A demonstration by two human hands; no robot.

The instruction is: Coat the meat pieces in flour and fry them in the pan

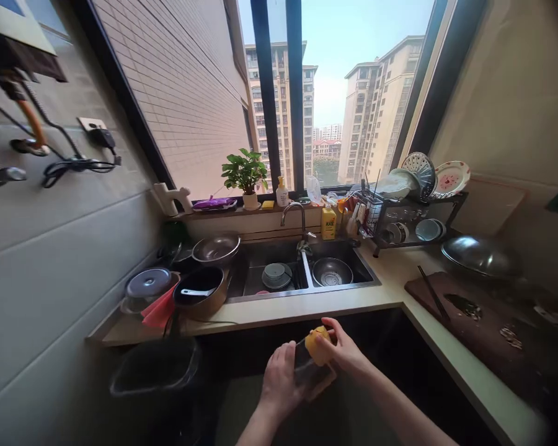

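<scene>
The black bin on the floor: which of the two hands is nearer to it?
Left. The left hand, gripping a knife, is just right of the black bin. The right hand, holding a yellow fruit, is farther right, beyond the left hand.

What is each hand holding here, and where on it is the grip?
The right hand grips a yellow round item around its side. The left hand holds a dark flat tool by its left edge.

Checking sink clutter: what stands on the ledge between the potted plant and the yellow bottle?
In the head view, a small pump bottle stands between potted plant and yellow bottle.
</scene>
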